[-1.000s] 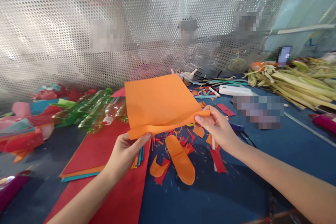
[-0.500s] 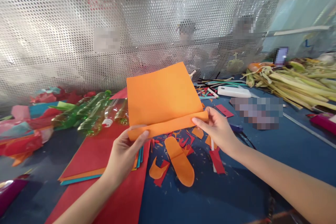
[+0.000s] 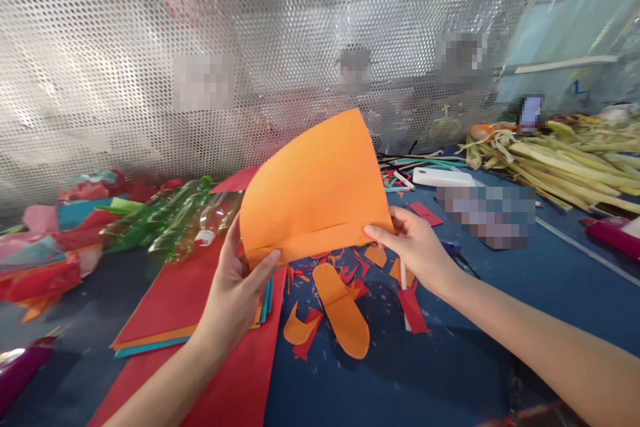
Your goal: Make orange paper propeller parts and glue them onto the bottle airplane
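An orange sheet of paper (image 3: pixel 315 180) is held up above the table between my two hands, its near edge folded over in a strip. My left hand (image 3: pixel 245 273) pinches the lower left corner, thumb in front and fingers behind. At the lower right corner my right hand (image 3: pixel 407 233) grips the sheet the same way. The paper's upper left side curves back. Below it on the table lie a long rounded orange cutout (image 3: pixel 345 313), a curved orange scrap (image 3: pixel 299 328) and several red snippets.
Stacked red, orange and blue sheets (image 3: pixel 170 300) lie at left, with green plastic bottles (image 3: pixel 180 220) and crumpled coloured paper (image 3: pixel 65 233) beyond. To the right are a white case (image 3: pixel 443 177) and dried husks (image 3: pixel 565 153). A perforated metal screen (image 3: pixel 280 47) stands behind the blue table (image 3: pixel 500 320).
The folded strip at the near edge now lies flatter against the sheet. The sheet's upper left has bent back into a curve, while both hands keep nearly the same place.
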A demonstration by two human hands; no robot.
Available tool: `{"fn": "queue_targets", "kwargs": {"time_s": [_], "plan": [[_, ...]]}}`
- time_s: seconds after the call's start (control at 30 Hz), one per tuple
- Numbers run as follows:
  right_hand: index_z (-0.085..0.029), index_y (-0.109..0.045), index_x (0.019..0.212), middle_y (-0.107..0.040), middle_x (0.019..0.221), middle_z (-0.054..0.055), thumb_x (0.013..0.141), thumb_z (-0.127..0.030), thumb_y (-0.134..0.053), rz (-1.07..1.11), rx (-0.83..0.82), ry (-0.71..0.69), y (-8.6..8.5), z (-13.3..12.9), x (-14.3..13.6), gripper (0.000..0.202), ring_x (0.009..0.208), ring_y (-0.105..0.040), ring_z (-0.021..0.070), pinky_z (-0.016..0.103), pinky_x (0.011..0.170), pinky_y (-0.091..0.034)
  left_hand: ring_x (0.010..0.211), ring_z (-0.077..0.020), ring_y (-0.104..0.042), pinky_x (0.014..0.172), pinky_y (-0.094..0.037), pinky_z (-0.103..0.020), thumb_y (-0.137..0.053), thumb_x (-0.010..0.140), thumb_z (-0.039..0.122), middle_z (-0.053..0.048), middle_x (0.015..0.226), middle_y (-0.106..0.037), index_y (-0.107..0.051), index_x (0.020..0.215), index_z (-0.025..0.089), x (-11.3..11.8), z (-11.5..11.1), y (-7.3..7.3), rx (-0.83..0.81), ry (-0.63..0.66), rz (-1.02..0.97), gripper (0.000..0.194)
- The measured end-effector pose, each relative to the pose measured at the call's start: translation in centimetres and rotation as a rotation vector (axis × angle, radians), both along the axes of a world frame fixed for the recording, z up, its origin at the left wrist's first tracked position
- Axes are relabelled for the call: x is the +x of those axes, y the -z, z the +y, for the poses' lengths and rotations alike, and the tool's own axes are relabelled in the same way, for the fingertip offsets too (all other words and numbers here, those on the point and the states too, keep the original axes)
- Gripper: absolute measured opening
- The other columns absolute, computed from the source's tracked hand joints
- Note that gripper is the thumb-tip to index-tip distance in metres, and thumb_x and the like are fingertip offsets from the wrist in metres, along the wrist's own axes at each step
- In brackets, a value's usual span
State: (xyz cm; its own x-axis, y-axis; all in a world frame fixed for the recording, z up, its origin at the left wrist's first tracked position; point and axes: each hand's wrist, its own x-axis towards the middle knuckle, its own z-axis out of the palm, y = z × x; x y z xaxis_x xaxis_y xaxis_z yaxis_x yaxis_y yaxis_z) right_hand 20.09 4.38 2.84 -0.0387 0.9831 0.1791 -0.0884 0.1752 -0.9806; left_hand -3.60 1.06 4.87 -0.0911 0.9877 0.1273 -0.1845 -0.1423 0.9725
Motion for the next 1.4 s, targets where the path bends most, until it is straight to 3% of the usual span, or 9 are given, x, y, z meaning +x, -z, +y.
{"fn": "queue_targets", "kwargs": {"time_s": [0.17,0.3,0.43,0.53,0.63,0.77,0.93,1.2,1.4], "plan": [[-0.023,-0.064,0.093,-0.073,0.101,0.005,0.07,-0.039,-0.074,-0.003,0.046,0.0,0.1,-0.1,0.1,0.03,0.094,-0.068,0.0224,0.035,0.076,-0.057,0.112,-0.0205,-0.062,0.085,-0.056,-0.019,-0.085,0.062,0.025,0.002,0.108,-0.073,-0.065,0.107,0.027,-0.6,0.7,0.2,-0.125,-0.045,-0.074,0.049],[-0.022,-0.064,0.093,-0.073,0.099,0.006,0.07,-0.042,-0.074,0.012,0.046,-0.002,0.3,-0.1,0.0,0.032,0.092,-0.068,0.0225,0.035,0.077,-0.056,0.105,-0.0215,-0.066,0.081,-0.058,-0.018,-0.084,0.063,0.027,0.001,0.097,-0.076,-0.071,0.089,0.022,-0.9,0.9,0.9,-0.145,-0.023,-0.156,0.029],[-0.023,-0.063,0.092,-0.073,0.09,0.004,0.07,-0.042,-0.074,0.03,0.063,-0.024,0.2,-0.5,-0.4,0.031,0.087,-0.068,0.0222,0.032,0.073,-0.056,0.104,-0.0254,-0.066,0.09,-0.056,-0.028,-0.084,0.063,0.03,-0.002,0.09,-0.077,-0.072,0.077,0.019,-0.6,0.4,1.8,-0.174,0.091,-0.22,0.021],[-0.023,-0.062,0.091,-0.072,0.086,0.004,0.072,-0.039,-0.072,0.006,0.086,-0.052,0.0,-1.1,-0.9,0.027,0.084,-0.068,0.0228,0.032,0.069,-0.056,0.111,-0.0274,-0.062,0.1,-0.05,-0.037,-0.081,0.068,0.027,-0.003,0.097,-0.076,-0.073,0.086,0.019,0.0,-0.4,2.3,-0.203,0.238,-0.235,0.021],[-0.024,-0.061,0.091,-0.071,0.087,0.004,0.076,-0.036,-0.07,-0.034,0.106,-0.098,0.2,-1.8,-1.4,0.021,0.085,-0.068,0.0234,0.033,0.068,-0.057,0.119,-0.0294,-0.056,0.104,-0.046,-0.043,-0.078,0.073,0.029,-0.006,0.117,-0.07,-0.067,0.11,0.021,0.8,-1.1,2.4,-0.253,0.291,-0.215,0.04],[-0.024,-0.059,0.1,-0.071,0.098,0.006,0.08,-0.034,-0.066,-0.066,0.102,-0.119,0.6,-2.2,-1.7,0.024,0.094,-0.067,0.0227,0.031,0.074,-0.057,0.114,-0.0296,-0.06,0.098,-0.052,-0.04,-0.079,0.072,0.03,-0.007,0.12,-0.068,-0.063,0.118,0.019,1.4,-1.4,2.4,-0.29,0.25,-0.223,0.049],[-0.022,-0.056,0.107,-0.068,0.108,0.008,0.084,-0.033,-0.063,-0.073,0.128,-0.158,0.8,-2.2,-1.7,0.027,0.103,-0.065,0.0225,0.033,0.086,-0.055,0.101,-0.0233,-0.068,0.087,-0.059,-0.03,-0.079,0.071,0.025,-0.005,0.11,-0.072,-0.069,0.107,0.018,1.8,-1.2,2.5,-0.272,0.133,-0.272,0.037],[-0.023,-0.055,0.104,-0.068,0.108,0.008,0.081,-0.032,-0.066,-0.004,0.075,-0.224,1.0,-1.9,-1.8,0.026,0.103,-0.064,0.0211,0.034,0.087,-0.054,0.084,-0.016,-0.072,0.081,-0.061,-0.024,-0.081,0.068,0.02,-0.002,0.093,-0.077,-0.076,0.089,0.019,2.0,-1.4,2.8,-0.249,0.071,-0.329,0.022],[-0.021,-0.059,0.098,-0.07,0.091,0.004,0.076,-0.034,-0.069,0.022,-0.011,-0.289,0.8,-1.7,-1.8,0.028,0.08,-0.067,0.016,0.026,0.067,-0.055,0.086,-0.0192,-0.072,0.077,-0.062,-0.025,-0.088,0.056,0.021,-0.002,0.091,-0.077,-0.077,0.087,0.019,2.3,-1.3,2.5,-0.255,-0.023,-0.333,0.032]]}}
